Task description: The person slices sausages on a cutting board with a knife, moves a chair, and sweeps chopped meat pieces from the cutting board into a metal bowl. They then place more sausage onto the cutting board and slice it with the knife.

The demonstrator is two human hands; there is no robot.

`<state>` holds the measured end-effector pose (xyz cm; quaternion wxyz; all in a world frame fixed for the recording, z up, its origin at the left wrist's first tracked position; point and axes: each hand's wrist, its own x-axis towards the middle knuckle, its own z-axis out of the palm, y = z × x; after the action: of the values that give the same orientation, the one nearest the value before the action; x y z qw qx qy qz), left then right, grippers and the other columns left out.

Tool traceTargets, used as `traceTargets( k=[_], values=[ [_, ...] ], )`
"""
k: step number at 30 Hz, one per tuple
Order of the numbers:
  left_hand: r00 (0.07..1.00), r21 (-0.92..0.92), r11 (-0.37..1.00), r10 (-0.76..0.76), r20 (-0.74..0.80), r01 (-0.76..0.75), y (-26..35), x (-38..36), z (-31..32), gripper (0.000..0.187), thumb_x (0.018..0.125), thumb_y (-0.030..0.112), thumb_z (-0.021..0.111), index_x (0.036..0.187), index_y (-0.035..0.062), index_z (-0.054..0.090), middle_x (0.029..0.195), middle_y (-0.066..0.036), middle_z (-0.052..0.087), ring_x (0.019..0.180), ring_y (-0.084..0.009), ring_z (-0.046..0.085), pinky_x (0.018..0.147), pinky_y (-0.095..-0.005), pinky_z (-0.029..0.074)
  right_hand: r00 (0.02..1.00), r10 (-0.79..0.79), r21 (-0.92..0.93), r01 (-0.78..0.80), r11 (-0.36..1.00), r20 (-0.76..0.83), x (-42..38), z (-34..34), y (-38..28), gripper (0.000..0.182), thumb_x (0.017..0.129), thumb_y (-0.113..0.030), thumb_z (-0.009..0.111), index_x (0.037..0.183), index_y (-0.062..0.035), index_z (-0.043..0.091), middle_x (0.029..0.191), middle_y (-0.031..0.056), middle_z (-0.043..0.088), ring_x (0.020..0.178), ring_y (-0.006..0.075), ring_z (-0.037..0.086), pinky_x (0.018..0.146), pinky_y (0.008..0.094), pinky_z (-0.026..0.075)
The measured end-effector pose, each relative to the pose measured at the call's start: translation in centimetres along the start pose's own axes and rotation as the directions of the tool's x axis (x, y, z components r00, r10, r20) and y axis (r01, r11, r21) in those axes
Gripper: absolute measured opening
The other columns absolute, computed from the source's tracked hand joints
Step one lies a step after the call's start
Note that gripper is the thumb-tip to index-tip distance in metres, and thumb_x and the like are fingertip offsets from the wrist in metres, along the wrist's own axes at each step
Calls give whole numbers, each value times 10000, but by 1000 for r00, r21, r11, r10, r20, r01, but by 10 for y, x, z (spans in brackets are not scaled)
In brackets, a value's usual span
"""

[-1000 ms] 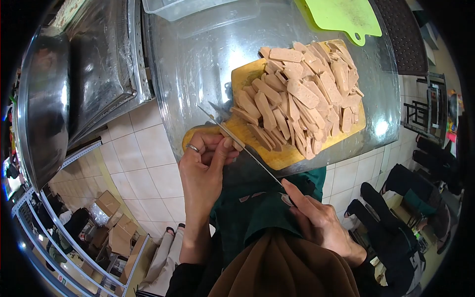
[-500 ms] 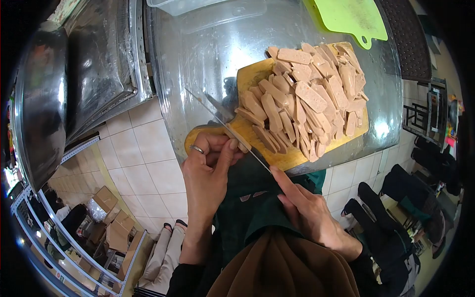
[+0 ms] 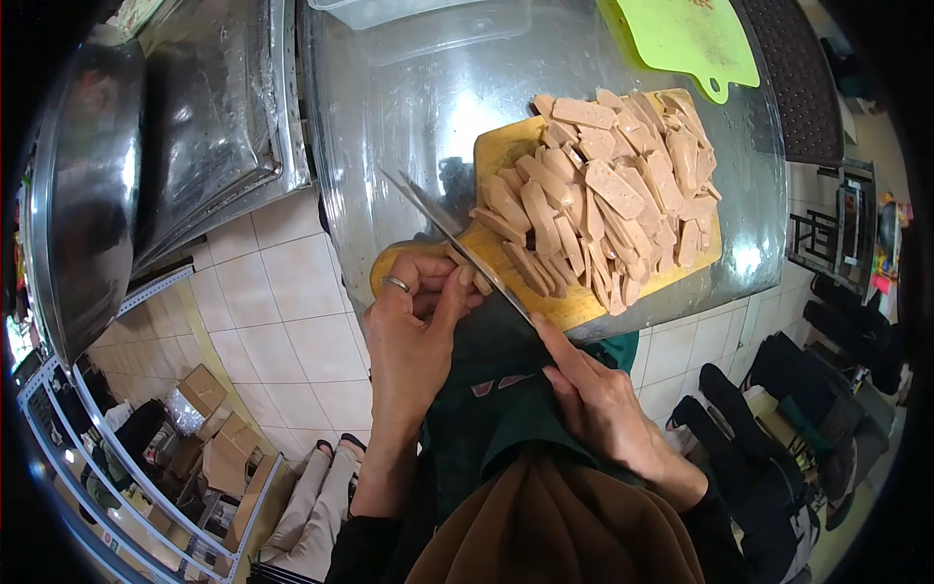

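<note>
My left hand (image 3: 413, 326), a ring on one finger, is closed on a small piece of sausage (image 3: 481, 282) over the narrow handle end of the wooden cutting board (image 3: 501, 146). My right hand (image 3: 608, 414) grips a long knife (image 3: 433, 216), its index finger stretched along the blade's near end. The handle is hidden inside the palm. The blade slants up and left, passing against the sausage piece beside my left fingertips. Many sliced pieces of pale pink-brown sausage (image 3: 615, 187) are heaped on the wide part of the board.
The board rests on a shiny metal table (image 3: 389, 107). A green cutting board (image 3: 686, 44) and a clear plastic container (image 3: 418, 12) are at the far side. Left is metal equipment (image 3: 209, 117); lower left, a rack (image 3: 107, 477) and cardboard boxes (image 3: 229, 453). People's legs (image 3: 311, 501) show nearby.
The knife blade has turned a little, showing more of its flat side, and its tip sits slightly further right. Both hands stay nearly in place; the whole view has shifted slightly.
</note>
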<state>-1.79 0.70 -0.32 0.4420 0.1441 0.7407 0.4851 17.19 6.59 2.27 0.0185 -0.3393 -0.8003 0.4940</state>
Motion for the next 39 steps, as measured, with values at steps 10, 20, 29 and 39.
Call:
traceTargets(
  k=[10, 20, 29, 39],
  values=[
    [999, -5, 999, 32, -32, -33, -2, 0, 2, 140, 937, 107, 632, 957, -25, 590, 824, -89, 679, 737, -136, 688, 651, -243, 538, 996, 83, 124, -84, 989, 16, 3, -17, 2, 560, 918, -11, 550, 1447, -105, 394, 1079, 281, 631, 960, 463, 606, 766, 415, 532],
    [982, 299, 938, 188, -17, -175, 5, 1, 7, 264, 890, 156, 688, 1078, 6, 577, 759, -95, 666, 667, -159, 680, 588, -282, 506, 968, 227, 490, -249, 835, 106, -5, -61, 0, 506, 1011, -87, 444, 1503, -128, 332, 664, -16, 466, 565, 61, 418, 544, 227, 399],
    [915, 565, 737, 394, 86, -370, 22, 2, 11, 498, 821, 179, 741, 1273, 75, 560, 973, -132, 620, 659, -195, 629, 696, -349, 502, 979, 202, 529, -165, 833, -12, -25, -72, 12, 499, 1018, -96, 431, 1505, -101, 321, 675, -31, 467, 555, 48, 416, 507, 206, 380],
    [964, 647, 717, 240, 119, -258, 26, 13, 7, 359, 784, 228, 780, 1030, 44, 595, 944, -89, 621, 635, -169, 592, 673, -339, 486, 971, 217, 575, -121, 809, -101, -45, -72, 34, 509, 1018, -91, 419, 1513, -109, 302, 608, -34, 428, 515, 46, 395, 476, 206, 358]
  ],
)
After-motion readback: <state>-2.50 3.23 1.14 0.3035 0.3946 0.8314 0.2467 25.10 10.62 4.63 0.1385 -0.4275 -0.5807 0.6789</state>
